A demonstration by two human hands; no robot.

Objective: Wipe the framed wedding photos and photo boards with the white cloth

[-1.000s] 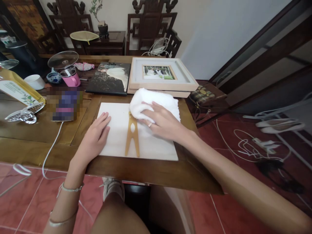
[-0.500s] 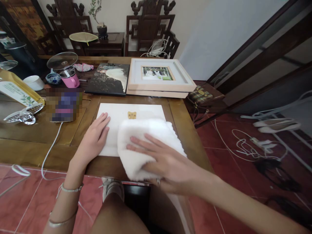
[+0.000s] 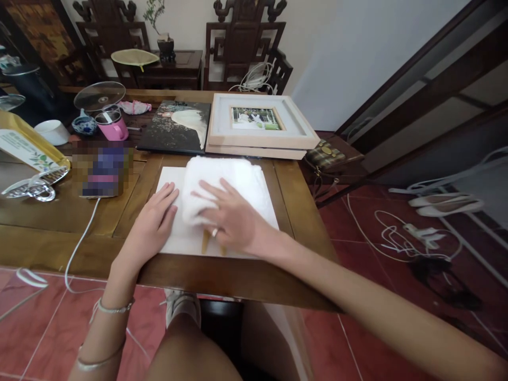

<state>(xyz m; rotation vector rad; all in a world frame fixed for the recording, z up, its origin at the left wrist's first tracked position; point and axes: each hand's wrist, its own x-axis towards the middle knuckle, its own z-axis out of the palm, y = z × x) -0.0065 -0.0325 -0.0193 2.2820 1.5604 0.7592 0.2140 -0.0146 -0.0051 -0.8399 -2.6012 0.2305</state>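
A white flat board (image 3: pixel 174 239) lies face down on the wooden table (image 3: pixel 130 262), near its front edge. My right hand (image 3: pixel 226 217) presses flat, fingers spread, on a folded white towel (image 3: pixel 222 182) that covers the board's middle and far part. Just below that hand the legs of a tan stand piece (image 3: pixel 205 244) on the board peek out. My left hand (image 3: pixel 153 225) rests flat and open on the board's left edge, next to the towel. Bracelets circle my left wrist.
Behind the board lie a pale framed photo (image 3: pixel 260 124) and a dark print (image 3: pixel 174 127). A pink mug (image 3: pixel 113 126), bowls and a white cable (image 3: pixel 81 243) occupy the left. Carved chairs stand at the back; cables and white shoes (image 3: pixel 444 203) lie on the red tiled floor.
My right hand slid the towel from the board's far right corner down over the front edge, then back up to the board's middle and far part. My left hand stayed put.
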